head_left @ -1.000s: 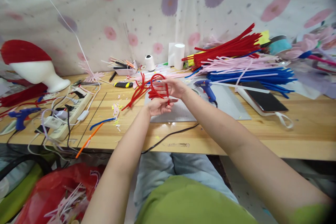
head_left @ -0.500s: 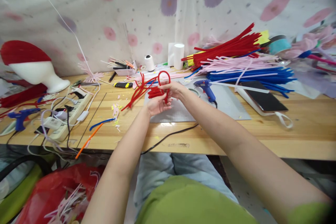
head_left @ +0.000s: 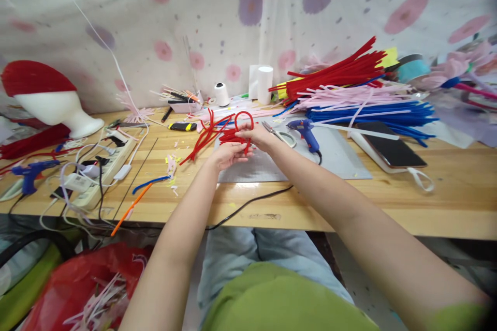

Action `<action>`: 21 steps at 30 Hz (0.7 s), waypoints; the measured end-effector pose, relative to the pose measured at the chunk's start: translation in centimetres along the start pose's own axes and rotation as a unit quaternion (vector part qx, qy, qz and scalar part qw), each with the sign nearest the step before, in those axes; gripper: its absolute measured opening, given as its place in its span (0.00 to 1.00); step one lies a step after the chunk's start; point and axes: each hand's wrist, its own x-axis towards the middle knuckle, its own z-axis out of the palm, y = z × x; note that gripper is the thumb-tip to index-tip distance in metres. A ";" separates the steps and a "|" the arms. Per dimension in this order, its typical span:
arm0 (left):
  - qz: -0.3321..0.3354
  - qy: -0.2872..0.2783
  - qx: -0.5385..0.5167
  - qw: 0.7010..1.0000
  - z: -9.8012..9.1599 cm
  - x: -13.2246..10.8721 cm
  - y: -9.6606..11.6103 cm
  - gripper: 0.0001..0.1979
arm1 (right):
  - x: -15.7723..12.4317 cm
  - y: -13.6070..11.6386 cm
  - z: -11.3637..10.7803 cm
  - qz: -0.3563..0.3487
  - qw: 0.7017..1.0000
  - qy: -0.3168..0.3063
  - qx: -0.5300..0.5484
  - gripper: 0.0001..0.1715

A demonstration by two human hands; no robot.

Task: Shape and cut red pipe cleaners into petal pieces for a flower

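Crowding both hands [head_left: 243, 145]: scissors [head_left: 280, 135], glue gun [head_left: 306, 132], red stems [head_left: 217, 134]

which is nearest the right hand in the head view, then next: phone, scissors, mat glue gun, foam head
From the right hand:
1. scissors, just right
2. glue gun, further right
3. phone, far right
4. foam head, far left

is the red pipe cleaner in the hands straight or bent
Bent: the red pipe cleaner arches into a loop above the right hand; the left hand holds it below.
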 end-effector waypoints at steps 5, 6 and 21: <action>-0.021 0.001 0.046 0.999 0.3 -0.3 0.3 0.05 | -0.2 0.2 0.3 -0.044 0.999 0.019 -0.016 0.18; -0.026 0.005 0.053 0.998 0.4 -0.3 0.4 0.05 | -0.2 0.2 0.4 -0.053 0.998 0.029 -0.016 0.18; -0.005 0.050 0.122 0.991 1.6 0.1 0.1 0.04 | 0.3 0.8 0.2 -0.146 0.976 0.107 -0.122 0.16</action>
